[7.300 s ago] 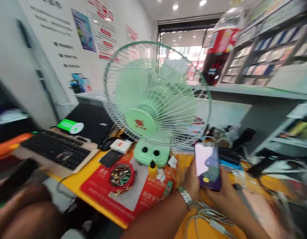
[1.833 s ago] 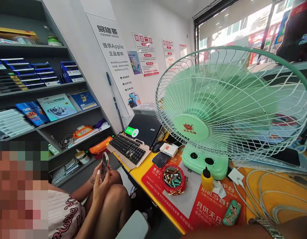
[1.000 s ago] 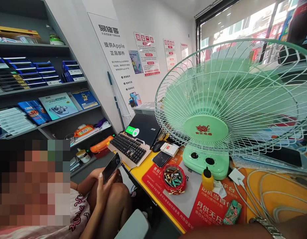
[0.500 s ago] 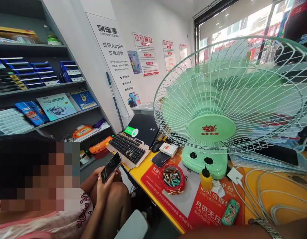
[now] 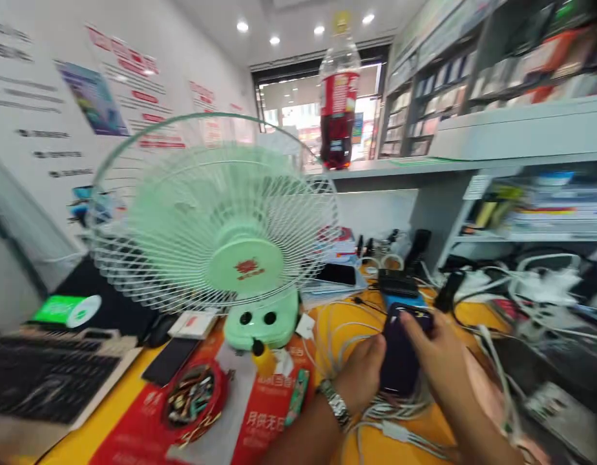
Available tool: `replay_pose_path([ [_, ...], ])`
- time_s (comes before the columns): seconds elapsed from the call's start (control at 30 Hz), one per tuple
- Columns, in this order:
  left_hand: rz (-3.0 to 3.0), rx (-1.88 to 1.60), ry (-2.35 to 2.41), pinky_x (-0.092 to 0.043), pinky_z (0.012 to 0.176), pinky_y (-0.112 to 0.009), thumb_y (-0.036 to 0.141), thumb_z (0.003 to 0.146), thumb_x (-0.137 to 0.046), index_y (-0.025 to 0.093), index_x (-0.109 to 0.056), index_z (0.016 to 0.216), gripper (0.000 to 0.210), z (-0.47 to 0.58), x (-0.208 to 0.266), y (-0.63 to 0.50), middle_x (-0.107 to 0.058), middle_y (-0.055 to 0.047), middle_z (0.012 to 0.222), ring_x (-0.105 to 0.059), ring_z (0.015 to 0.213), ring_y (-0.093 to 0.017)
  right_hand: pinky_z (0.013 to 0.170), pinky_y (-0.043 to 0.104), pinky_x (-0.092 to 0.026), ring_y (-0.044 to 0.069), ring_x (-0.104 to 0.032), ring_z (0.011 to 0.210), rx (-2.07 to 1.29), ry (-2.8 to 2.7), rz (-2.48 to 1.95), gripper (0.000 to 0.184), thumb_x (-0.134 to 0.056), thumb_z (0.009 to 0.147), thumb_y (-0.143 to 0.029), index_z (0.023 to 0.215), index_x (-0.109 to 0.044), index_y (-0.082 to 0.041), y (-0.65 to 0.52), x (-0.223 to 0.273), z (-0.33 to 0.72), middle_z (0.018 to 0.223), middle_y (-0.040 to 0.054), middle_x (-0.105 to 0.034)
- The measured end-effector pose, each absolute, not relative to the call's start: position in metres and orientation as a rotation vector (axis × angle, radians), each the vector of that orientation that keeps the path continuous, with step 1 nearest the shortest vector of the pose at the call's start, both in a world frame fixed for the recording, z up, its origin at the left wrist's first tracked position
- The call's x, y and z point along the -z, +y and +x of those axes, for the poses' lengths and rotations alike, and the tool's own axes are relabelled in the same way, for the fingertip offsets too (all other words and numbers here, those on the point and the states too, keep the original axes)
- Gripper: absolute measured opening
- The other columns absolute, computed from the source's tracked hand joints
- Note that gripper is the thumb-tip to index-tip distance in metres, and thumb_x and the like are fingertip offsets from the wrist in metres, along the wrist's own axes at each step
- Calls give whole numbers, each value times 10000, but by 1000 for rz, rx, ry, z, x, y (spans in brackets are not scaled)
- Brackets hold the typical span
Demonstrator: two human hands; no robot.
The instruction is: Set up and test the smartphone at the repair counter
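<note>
The wearer's gaze has just swung back from the seated co-worker, who is now out of sight, and the wearer's own two hands are in view again, so attention is once more on the dark phone [image 5: 400,365] between them. It is held above the near side of the yellow counter [image 5: 115,402], over the coiled white cable [image 5: 395,409], to the right of the green fan [image 5: 247,265]. The left hand [image 5: 361,378], wearing a metal watch [image 5: 335,403], has its fingers closed around the phone's left edge. The right hand [image 5: 441,355] is at the other edge, one of its fingers stretched across the upper face; whether the others grip, I can't tell. Seven seconds ago that screen was brightly lit; now it looks dark and too blurred to read. The cola bottle [image 5: 340,103], barely half in view a moment ago, stands whole on the ledge [image 5: 376,170].
</note>
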State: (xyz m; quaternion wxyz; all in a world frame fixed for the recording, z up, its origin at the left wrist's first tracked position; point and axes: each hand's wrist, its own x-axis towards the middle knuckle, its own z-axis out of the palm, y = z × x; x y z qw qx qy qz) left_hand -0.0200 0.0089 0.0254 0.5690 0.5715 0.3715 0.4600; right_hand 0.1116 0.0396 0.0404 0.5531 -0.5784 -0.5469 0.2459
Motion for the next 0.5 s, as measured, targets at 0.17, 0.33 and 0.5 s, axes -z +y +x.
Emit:
replay_pose_path([
  [0.17, 1396, -1071, 937, -410, 957, -386, 609, 916, -280, 117, -628, 1166, 653, -24, -14, 9, -635, -137, 1166, -563, 1057, -250, 675, 350, -503, 237, -623, 746, -609, -1266, -1425, 427, -640, 736, -528, 980, -536, -193, 33, -45, 112, 846, 56, -656],
  [0.33, 1250, -1095, 975, -413, 968, -378, 644, 887, -323, 123, -617, 1191, 671, -26, -18, 5, -627, -129, 1181, -559, 1065, -248, 762, 342, -509, 226, -627, 866, -791, -1339, -1229, 456, -607, 778, -469, 1137, -490, -213, 33, -43, 109, 1011, 67, -639],
  [0.5, 1250, -1078, 969, -477, 845, -359, 653, 886, -305, 115, -618, 1174, 686, -25, -19, 8, -653, -128, 1102, -592, 961, -231, 716, 345, -512, 222, -633, 790, -725, -1402, -1383, 601, -689, 685, -452, 1179, -439, -219, 32, -45, 111, 974, 52, -630],
])
